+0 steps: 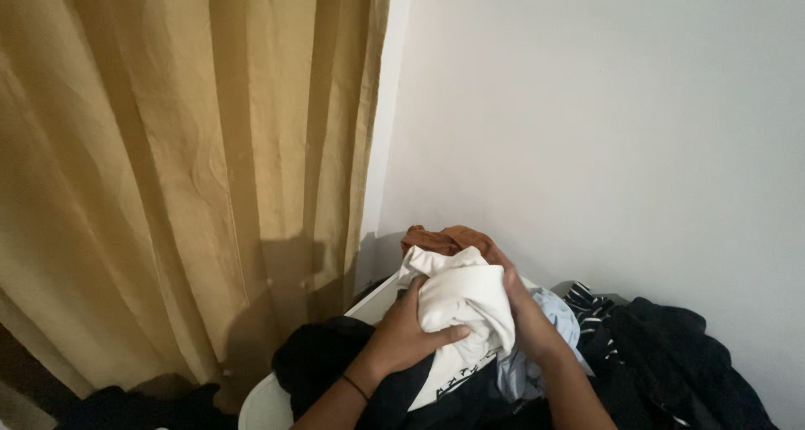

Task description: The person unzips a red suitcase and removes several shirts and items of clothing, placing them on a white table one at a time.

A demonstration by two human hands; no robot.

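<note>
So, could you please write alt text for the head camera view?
Both hands, left hand and right hand, grip a bunched white garment above a white basket of dark clothes, beside a tan curtain and a white wall.

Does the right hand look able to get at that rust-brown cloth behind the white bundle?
Probably yes. The right hand rests on the white cloth bundle, just below the rust-brown cloth, which lies uncovered on top of the pile. But both hands are in a grip on the bundle.

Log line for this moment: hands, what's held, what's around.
left hand: grips white garment | right hand: grips it too | beneath: dark clothes in white basket | behind: brown garment | left: tan curtain
</note>
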